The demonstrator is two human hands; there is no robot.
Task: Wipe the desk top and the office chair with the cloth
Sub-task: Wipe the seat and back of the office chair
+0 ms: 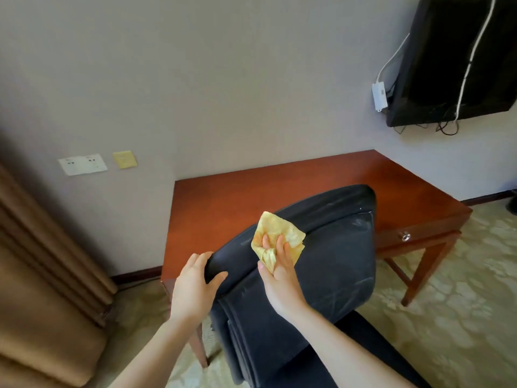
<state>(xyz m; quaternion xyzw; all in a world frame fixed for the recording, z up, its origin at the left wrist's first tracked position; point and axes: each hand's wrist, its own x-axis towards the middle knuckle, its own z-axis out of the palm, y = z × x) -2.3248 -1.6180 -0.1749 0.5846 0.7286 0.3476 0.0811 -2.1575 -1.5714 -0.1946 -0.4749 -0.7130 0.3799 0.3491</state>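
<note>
Head view: your right hand (280,274) is pressing the yellow cloth (282,229) against the office chair (330,253) back's top edge, thumb pinching a bunched fold. Your left hand (194,287) is gripping the back's left corner. The chair is standing at the desk top (279,177) front edge.

Wall-mounted television (458,60), wall sockets (82,164), curtain (42,261).

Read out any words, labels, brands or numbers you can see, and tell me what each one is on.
No text here is readable.
On the white adapter box by the television: dark label, too small to read.
On the white socket plate: tiny marks, blurred.
On the yellow wall plate: faint mark, unreadable.
On the cloth, office chair and desk: no print visible.
</note>
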